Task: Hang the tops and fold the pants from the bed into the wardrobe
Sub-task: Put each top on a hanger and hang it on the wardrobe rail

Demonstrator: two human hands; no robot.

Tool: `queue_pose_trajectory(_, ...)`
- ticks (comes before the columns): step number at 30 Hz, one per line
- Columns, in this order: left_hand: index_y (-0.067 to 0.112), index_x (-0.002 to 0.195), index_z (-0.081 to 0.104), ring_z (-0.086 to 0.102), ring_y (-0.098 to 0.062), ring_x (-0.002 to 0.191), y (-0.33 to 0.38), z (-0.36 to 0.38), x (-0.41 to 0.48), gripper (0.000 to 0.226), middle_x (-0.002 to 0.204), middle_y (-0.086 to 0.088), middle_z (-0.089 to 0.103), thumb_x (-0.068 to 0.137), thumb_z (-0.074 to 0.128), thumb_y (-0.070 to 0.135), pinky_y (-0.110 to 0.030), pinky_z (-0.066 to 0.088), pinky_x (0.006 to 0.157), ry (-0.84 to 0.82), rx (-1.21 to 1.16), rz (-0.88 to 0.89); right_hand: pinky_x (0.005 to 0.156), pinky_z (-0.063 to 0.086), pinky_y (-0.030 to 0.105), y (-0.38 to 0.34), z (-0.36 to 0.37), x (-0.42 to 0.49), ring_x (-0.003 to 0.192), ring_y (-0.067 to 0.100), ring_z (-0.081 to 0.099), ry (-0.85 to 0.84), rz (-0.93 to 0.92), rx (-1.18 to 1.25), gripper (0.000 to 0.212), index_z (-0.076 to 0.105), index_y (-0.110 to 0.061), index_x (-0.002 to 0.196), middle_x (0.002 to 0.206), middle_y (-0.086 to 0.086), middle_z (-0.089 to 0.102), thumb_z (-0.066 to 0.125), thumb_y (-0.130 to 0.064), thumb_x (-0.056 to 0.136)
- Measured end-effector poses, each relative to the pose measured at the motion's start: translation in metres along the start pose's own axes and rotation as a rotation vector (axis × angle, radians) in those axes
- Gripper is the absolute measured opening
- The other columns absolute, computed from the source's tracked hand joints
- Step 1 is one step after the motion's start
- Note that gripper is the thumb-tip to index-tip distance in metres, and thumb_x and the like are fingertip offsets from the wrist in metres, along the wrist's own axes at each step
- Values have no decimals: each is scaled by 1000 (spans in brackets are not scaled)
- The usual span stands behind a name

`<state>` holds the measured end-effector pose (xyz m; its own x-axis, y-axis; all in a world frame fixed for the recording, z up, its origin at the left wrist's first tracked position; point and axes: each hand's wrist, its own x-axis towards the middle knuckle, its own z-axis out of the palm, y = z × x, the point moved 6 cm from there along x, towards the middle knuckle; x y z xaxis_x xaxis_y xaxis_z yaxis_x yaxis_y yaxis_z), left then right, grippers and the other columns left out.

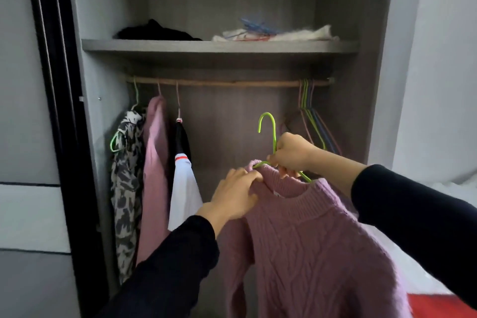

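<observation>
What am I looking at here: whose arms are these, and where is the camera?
No machine here: these are a person's arms in black sleeves, filmed by one camera worn on the head. The right hand grips a green hanger; the left hand holds the collar of a pink sweater with the hanger inside its neck. Ahead stands an open wardrobe: three garments hang at the left of its rail, spare hangers at the right.
</observation>
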<state>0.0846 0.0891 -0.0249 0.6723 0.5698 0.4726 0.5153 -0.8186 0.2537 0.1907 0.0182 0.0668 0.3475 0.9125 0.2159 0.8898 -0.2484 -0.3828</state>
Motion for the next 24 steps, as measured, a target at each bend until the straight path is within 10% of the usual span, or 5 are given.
queue_pose_trajectory(5, 24, 132, 45, 39, -26, 121, -65, -27, 61, 44, 128, -5, 47, 88, 53, 25, -41, 42, 94, 96, 126, -77, 53, 51, 28, -19, -1, 81, 55, 17, 63, 77, 0, -51, 20, 66, -6, 58, 45, 1, 62, 56, -9, 75)
queue_pose_trajectory(13, 19, 134, 46, 33, -24, 130, -144, -87, 144, 46, 138, -4, 43, 88, 54, 24, -38, 37, 103, 218, 267, -105, 64, 42, 30, -49, 7, 183, 75, 28, 53, 217, -38, -121, 24, 41, -14, 68, 72, 4, 50, 56, -20, 86)
queue_pose_trajectory(24, 10, 149, 27, 29, -27, 140, -258, -173, 235, 52, 155, -9, 27, 100, 38, 23, -36, 29, 110, 361, 272, -184, 83, 49, 37, -128, 7, 321, 109, 37, 59, 349, -106, -24, 20, 57, -6, 99, 117, 21, 63, 56, -23, 89)
